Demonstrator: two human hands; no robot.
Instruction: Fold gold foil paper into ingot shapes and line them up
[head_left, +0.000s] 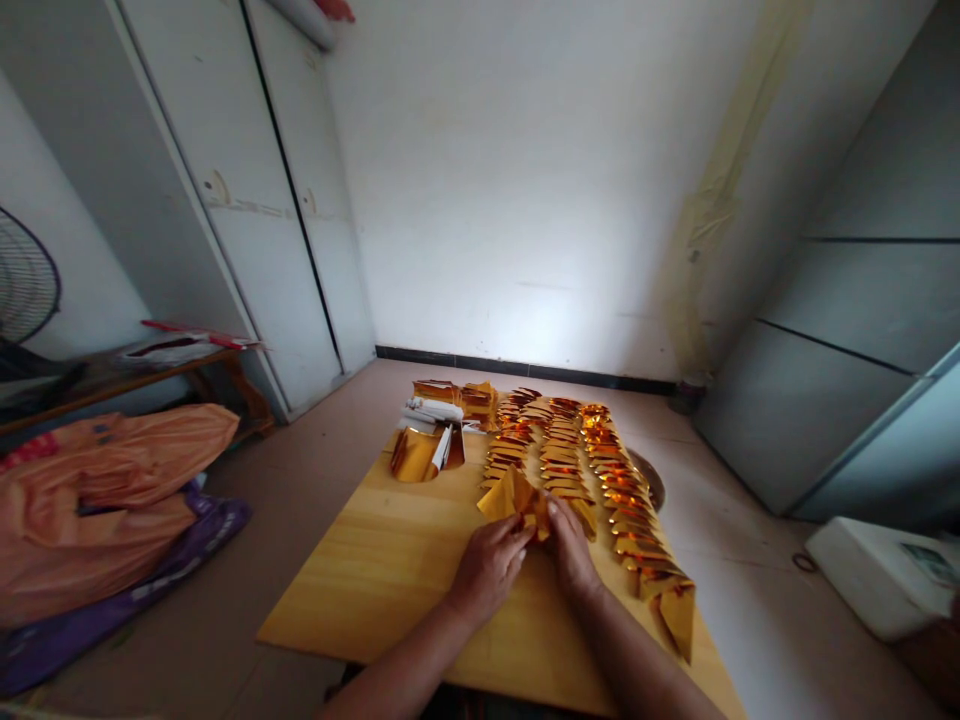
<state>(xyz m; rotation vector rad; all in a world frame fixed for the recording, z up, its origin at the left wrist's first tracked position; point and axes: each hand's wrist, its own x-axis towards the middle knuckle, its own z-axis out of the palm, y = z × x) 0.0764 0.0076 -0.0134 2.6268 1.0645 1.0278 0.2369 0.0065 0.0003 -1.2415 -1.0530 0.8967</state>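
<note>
Both of my hands meet over a gold foil paper point(512, 494) on the wooden board point(390, 570). My left hand point(489, 567) pinches its lower left part; my right hand point(570, 545) presses and grips its right side. The sheet is partly folded and stands up a little between the fingers. Just beyond it lie three long rows of folded gold paper pieces point(570, 455), overlapping like scales and running to the board's right front corner.
A stack of flat gold sheets and white paper rolls point(435, 412) sits at the board's far left, beside a round cut-out point(424, 455). Orange plastic bags point(105, 490) lie on the floor at left. A white box point(877, 575) is at right, grey cabinets behind it.
</note>
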